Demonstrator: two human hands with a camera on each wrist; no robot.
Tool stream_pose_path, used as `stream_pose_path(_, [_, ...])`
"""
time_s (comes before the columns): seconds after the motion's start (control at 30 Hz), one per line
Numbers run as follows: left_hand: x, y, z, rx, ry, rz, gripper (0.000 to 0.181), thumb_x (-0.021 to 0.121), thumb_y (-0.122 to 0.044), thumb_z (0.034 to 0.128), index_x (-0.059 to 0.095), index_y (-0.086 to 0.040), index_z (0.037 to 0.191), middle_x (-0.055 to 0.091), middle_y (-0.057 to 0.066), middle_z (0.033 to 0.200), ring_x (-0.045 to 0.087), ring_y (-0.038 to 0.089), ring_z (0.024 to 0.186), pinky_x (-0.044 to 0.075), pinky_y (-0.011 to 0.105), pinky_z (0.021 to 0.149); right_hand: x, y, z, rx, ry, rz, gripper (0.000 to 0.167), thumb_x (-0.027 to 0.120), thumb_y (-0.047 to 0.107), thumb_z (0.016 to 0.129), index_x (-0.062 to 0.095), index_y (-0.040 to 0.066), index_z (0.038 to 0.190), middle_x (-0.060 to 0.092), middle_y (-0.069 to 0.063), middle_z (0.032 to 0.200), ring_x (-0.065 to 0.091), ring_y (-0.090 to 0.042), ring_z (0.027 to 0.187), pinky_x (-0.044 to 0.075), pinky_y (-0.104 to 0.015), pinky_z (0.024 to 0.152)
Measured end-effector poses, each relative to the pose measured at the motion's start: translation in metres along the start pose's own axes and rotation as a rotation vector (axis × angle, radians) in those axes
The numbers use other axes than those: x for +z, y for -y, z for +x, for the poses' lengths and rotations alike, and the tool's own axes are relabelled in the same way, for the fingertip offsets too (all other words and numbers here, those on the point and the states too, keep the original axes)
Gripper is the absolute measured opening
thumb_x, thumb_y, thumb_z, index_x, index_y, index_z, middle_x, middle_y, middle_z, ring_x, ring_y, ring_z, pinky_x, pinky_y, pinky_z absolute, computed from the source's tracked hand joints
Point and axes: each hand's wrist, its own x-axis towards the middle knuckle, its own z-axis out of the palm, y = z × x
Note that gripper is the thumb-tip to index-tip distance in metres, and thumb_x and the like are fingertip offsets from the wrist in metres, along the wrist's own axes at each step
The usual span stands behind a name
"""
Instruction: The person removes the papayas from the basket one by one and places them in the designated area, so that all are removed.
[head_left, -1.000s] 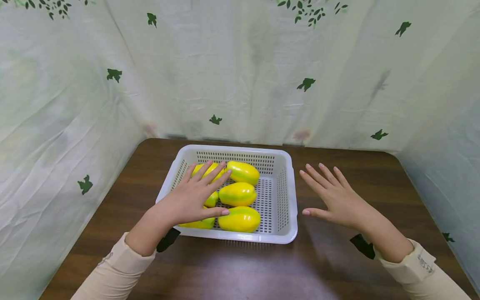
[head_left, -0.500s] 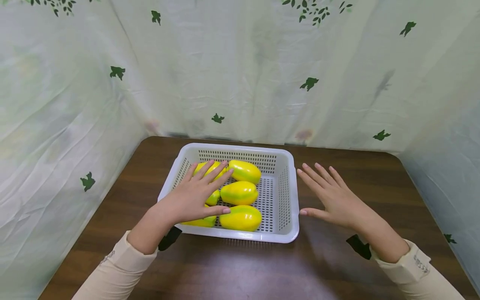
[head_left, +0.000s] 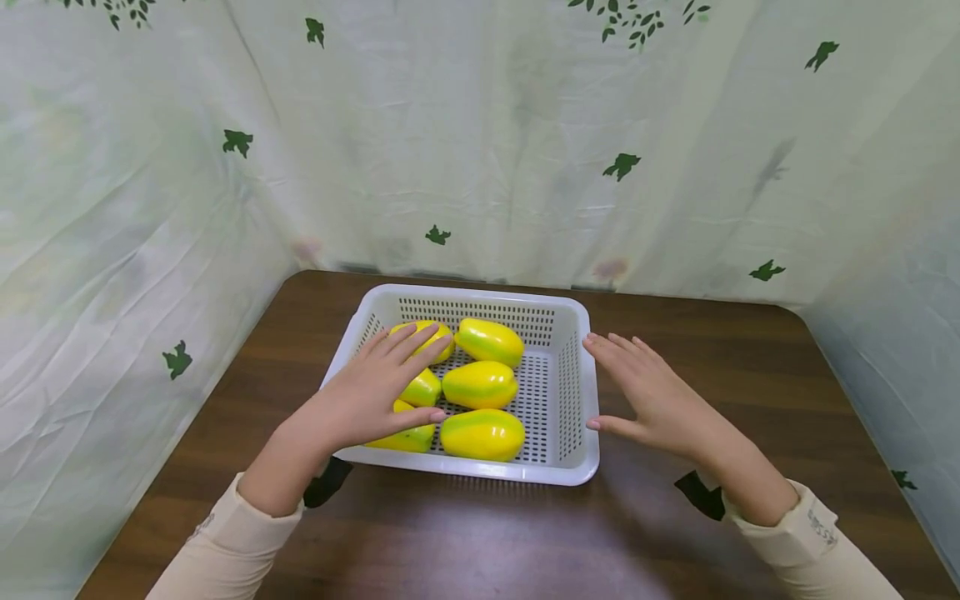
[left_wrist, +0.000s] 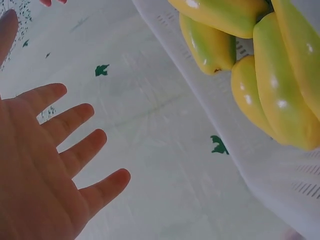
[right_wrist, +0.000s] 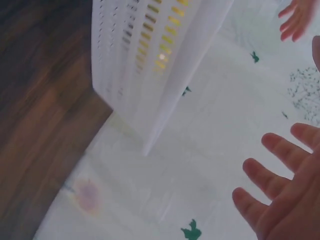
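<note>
Left hand (head_left: 366, 396) was above yellow fruits (head_left: 480, 384) in white basket (head_left: 487, 471), fingers spread wide. Right hand (head_left: 660, 404) was near basket's right side, fingers extended, slightly apart.

In the head view, the left hand (head_left: 367, 392) hides parts of 3 yellow fruits (head_left: 422, 389) toward 9 o'clock in the basket (head_left: 487, 472). Lettering (head_left: 822, 527) at 4 o'clock is too small to read. The left-wrist view cuts the basket off at 2 o'clock; the right-wrist view, at 12.
</note>
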Motion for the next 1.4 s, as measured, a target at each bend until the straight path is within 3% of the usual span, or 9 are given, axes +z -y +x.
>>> stream_pose_path(0.17, [0.000,0.005,-0.009,-0.022,-0.062,-0.037,0.081,0.043,-0.065,0.0812,0.027,-0.013,0.142,0.027,0.008,0.144,0.024,0.029,0.129,0.018,0.048,0.103,0.008,0.010,0.006,-0.022,-0.006,0.112,0.085,0.069,0.041,0.076,0.026,0.007,0.141,0.033,-0.009,0.140,0.033,-0.028,0.123,0.025,-0.047,0.100])
stream_pose_path(0.33, [0.002,0.011,-0.019,-0.063,-0.133,-0.069,0.078,0.055,-0.055,0.0815,0.029,-0.011,0.141,0.031,0.009,0.142,0.031,0.028,0.126,0.025,0.049,0.099,0.018,0.022,0.013,0.011,0.029,0.200,0.081,0.067,0.041,0.078,0.028,0.007,0.140,0.034,-0.007,0.140,0.035,-0.024,0.123,0.031,-0.044,0.098])
stream_pose_path(0.63, [0.015,0.029,-0.044,-0.264,-0.198,-0.159,0.075,0.063,-0.040,0.0816,0.028,-0.010,0.141,0.031,0.013,0.140,0.030,0.033,0.124,0.027,0.054,0.097,0.040,0.038,0.025,0.081,0.076,0.457,0.070,0.066,0.030,0.082,0.030,0.014,0.139,0.036,-0.001,0.139,0.033,-0.016,0.125,0.032,-0.041,0.098])
stream_pose_path(0.73, [0.022,0.037,-0.053,-0.363,-0.236,-0.213,0.071,0.062,-0.036,0.0837,0.029,-0.009,0.140,0.031,0.014,0.139,0.030,0.035,0.122,0.028,0.055,0.095,0.047,0.041,0.031,0.093,0.104,0.496,0.068,0.064,0.030,0.083,0.030,0.014,0.139,0.036,0.000,0.138,0.036,-0.015,0.122,0.034,-0.039,0.097])
stream_pose_path(0.97, [0.040,0.047,-0.069,-0.597,-0.262,-0.383,0.065,0.054,-0.035,0.0893,0.026,-0.003,0.139,0.028,0.022,0.137,0.029,0.041,0.121,0.030,0.060,0.090,0.063,0.042,0.043,0.147,0.174,0.553,0.064,0.064,0.033,0.083,0.035,0.013,0.136,0.040,0.002,0.135,0.042,-0.016,0.118,0.035,-0.034,0.097])
stream_pose_path(1.13, [0.057,0.053,-0.077,-0.710,-0.307,-0.535,0.057,0.049,-0.032,0.0923,0.031,-0.004,0.138,0.036,0.024,0.132,0.042,0.041,0.112,0.040,0.056,0.084,0.072,0.041,0.050,0.141,0.208,0.567,0.065,0.066,0.032,0.081,0.036,0.010,0.135,0.041,-0.003,0.134,0.045,-0.022,0.116,0.036,-0.037,0.095])
stream_pose_path(1.27, [0.071,0.055,-0.083,-0.785,-0.365,-0.737,0.053,0.044,-0.037,0.0931,0.035,-0.009,0.137,0.046,0.021,0.126,0.052,0.037,0.104,0.048,0.046,0.078,0.077,0.041,0.056,0.142,0.236,0.574,0.065,0.067,0.030,0.080,0.038,0.011,0.135,0.045,-0.005,0.131,0.047,-0.022,0.113,0.037,-0.038,0.094])
stream_pose_path(1.4, [0.080,0.054,-0.089,-0.831,-0.418,-0.934,0.053,0.044,-0.038,0.0932,0.034,-0.015,0.139,0.049,0.019,0.125,0.053,0.031,0.102,0.049,0.027,0.074,0.082,0.042,0.062,0.140,0.269,0.600,0.061,0.068,0.026,0.081,0.040,0.010,0.132,0.050,-0.006,0.126,0.049,-0.021,0.110,0.039,-0.037,0.093])
